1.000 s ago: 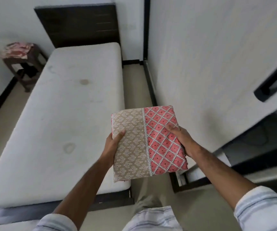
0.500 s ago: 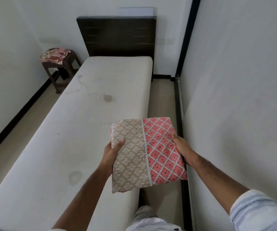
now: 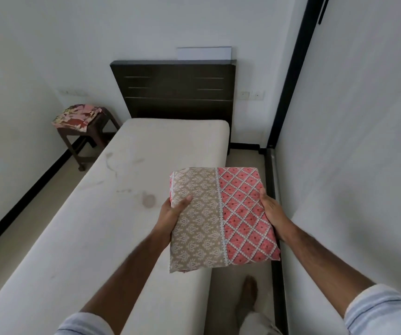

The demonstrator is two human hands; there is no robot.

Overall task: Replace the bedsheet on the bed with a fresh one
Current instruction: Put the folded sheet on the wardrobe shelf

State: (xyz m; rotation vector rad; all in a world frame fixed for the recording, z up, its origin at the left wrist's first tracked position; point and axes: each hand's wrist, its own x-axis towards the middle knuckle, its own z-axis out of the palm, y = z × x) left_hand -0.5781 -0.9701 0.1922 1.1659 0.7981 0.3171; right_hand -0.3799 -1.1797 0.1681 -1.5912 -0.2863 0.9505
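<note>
A: What has moved since a moment ago?

B: The view has swung to face the bed's head; the headboard [image 3: 174,89] now sits near the middle of the picture and the folded bedsheet [image 3: 221,217] is carried a little further along the bed, in the same two-handed hold as before.

A: Start big, then. What is the bed like?

B: The mattress [image 3: 93,228] is bare, off-white, with several faint brownish stains, one round mark just left of the left hand. It runs from the lower left up to the dark wooden headboard against the white wall.

A: And beside it?

B: A brown stool [image 3: 90,134] stands at the left of the bed's head, with a crumpled floral cloth [image 3: 77,116] lying on top.

A: Now the sheet itself.

B: It is folded into a thick, flat rectangle. The left half is tan with a pale leaf-like motif; the right half is coral pink with a white dotted lattice and small dark centres. A white dotted stripe divides them. It is held in the air over the mattress's right edge and the strip of floor beside it.

A: The hands?

B: The left hand [image 3: 171,215] grips the tan side, thumb on top, fingers curled beneath. The right hand [image 3: 273,211] clasps the pink edge, fingers wrapped under it.
</note>
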